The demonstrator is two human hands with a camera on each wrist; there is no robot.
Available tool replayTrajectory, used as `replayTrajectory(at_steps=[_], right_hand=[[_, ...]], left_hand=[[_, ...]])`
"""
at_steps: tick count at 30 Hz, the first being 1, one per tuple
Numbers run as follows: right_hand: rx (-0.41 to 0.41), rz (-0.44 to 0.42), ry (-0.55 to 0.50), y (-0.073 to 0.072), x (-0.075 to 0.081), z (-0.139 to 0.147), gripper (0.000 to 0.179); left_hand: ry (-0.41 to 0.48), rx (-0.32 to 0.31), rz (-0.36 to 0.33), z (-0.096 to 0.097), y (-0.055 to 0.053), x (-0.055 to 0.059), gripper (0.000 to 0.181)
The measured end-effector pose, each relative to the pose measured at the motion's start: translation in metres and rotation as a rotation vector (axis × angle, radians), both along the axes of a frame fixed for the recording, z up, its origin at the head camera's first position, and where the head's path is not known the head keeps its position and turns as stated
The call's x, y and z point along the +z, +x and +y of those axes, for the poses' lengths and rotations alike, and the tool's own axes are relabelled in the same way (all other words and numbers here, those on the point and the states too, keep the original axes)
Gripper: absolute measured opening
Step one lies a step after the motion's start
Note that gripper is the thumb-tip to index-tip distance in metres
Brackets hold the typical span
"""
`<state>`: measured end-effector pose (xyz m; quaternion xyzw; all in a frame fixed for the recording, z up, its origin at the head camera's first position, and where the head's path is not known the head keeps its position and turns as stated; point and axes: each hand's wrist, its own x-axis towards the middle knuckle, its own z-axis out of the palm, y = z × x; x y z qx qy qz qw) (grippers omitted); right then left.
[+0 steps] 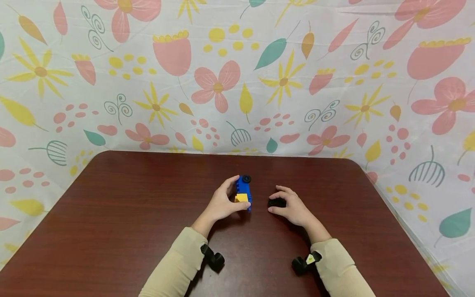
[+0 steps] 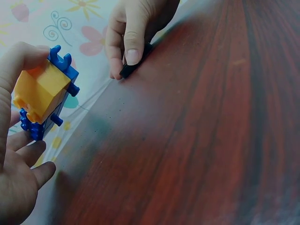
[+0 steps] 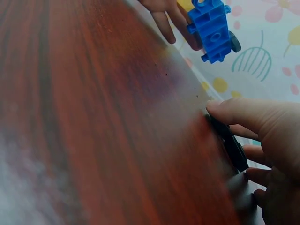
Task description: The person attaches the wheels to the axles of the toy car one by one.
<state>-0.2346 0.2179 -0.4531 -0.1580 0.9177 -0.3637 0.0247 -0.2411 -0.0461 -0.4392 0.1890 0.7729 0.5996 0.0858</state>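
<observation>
Table [image 1: 148, 214]: one, below both hands
Left hand [image 1: 222, 204]: grips one blue toy [image 1: 243, 188], one yellow block [image 1: 241, 197] on it
Right hand [image 1: 295, 209]: holds black plastic [image 1: 276, 202] between thumb and fingers, count unclear

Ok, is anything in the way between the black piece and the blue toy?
Nothing visible. In the head view, only a stretch of table shows between the black piece at the right hand and the blue toy that the left hand holds.
</observation>
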Motion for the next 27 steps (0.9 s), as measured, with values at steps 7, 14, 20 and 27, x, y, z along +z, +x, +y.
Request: replayTrajectory(at_steps=[7, 14, 20, 27], right_hand=[[-0.005, -0.001, 0.000, -0.001, 0.000, -0.001, 0.033], [-0.007, 0.012, -0.008, -0.001, 0.003, -0.002, 0.033], [-0.012, 0.018, -0.019, -0.001, 0.005, -0.002, 0.035], [-0.039, 0.038, -0.024, -0.002, 0.009, -0.003, 0.038]], left_hand=[[0.008, 0.034, 0.014, 0.001, -0.009, -0.018, 0.088], [-0.003, 0.037, 0.026, 0.001, -0.009, -0.016, 0.088], [-0.002, 0.033, 0.029, 0.001, -0.008, -0.017, 0.089], [-0.010, 0.033, 0.026, 0.002, -0.008, -0.020, 0.090]])
